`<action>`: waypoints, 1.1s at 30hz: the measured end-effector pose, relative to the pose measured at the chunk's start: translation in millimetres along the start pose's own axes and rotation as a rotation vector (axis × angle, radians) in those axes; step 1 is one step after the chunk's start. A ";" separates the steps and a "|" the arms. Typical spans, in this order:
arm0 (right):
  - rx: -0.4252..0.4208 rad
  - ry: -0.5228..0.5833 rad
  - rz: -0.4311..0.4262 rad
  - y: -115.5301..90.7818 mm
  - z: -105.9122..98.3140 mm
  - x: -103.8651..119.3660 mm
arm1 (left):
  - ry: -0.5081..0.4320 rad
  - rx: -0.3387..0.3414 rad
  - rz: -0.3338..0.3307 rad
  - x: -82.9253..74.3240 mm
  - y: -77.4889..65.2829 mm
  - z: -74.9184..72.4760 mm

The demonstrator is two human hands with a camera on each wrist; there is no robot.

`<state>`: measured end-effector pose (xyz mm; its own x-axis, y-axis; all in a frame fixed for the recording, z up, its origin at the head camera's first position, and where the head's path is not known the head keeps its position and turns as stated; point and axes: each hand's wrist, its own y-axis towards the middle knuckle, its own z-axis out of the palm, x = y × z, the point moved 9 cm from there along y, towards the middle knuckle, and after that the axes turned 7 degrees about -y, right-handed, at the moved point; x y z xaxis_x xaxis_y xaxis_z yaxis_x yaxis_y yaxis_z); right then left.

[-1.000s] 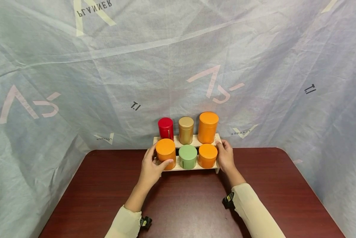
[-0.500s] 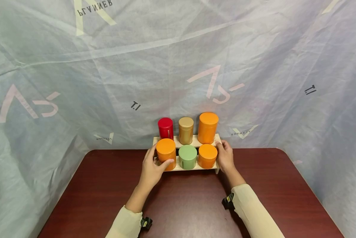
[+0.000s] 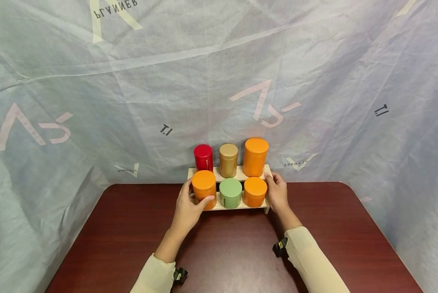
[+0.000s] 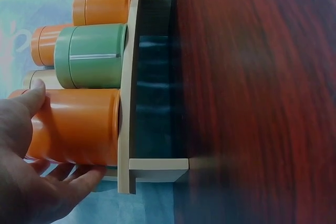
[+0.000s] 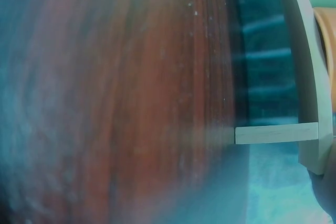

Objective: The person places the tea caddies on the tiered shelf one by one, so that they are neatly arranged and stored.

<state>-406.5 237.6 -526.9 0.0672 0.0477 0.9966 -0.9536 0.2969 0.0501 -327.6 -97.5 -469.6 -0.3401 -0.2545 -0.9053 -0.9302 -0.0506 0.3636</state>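
Note:
A light wooden two-tier rack [image 3: 237, 206] bears lidded canisters on both steps. My left hand [image 3: 185, 207] grips the taller orange canister [image 3: 204, 189] at the front left, thumb on its near side and fingers round its outer side. In the left wrist view this canister [image 4: 79, 127] stands upright on the lower step, its base at the board. My right hand [image 3: 277, 193] holds the rack's right end, thumb on top beside the short orange canister [image 3: 255, 193]; its other fingers are partly hidden. Between the two orange canisters sits a green canister [image 3: 230, 194].
On the upper step stand a red canister [image 3: 203, 158], a gold canister [image 3: 228, 161] and a large orange canister [image 3: 255, 158]. The rack is near the back edge of the dark red table [image 3: 233, 252], close to a grey cloth backdrop [image 3: 189, 93].
Almost nothing differs. Both hands keep their places, and the canisters and rack stay where they were apart from a very slight shift of the whole view.

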 end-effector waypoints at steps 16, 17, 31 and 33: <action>0.002 -0.117 -0.033 -7.2 -3.4 15.4 | 0.047 0.016 -0.044 -2.5 -2.9 2.3; 0.003 -0.177 -0.034 -7.2 -5.1 15.6 | 0.046 0.022 -0.048 -1.9 -3.3 3.0; 0.093 -0.519 -0.122 -20.8 -31.5 22.7 | 0.209 0.136 -0.064 -8.4 -24.3 3.7; 0.125 -0.527 -0.115 -25.4 -34.1 23.8 | 0.247 0.162 -0.088 -9.2 -29.3 1.8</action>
<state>-370.7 263.8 -506.7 0.0475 -0.4714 0.8806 -0.9786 0.1550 0.1357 -297.5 -92.0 -472.2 -0.2315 -0.4843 -0.8437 -0.9713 0.0665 0.2283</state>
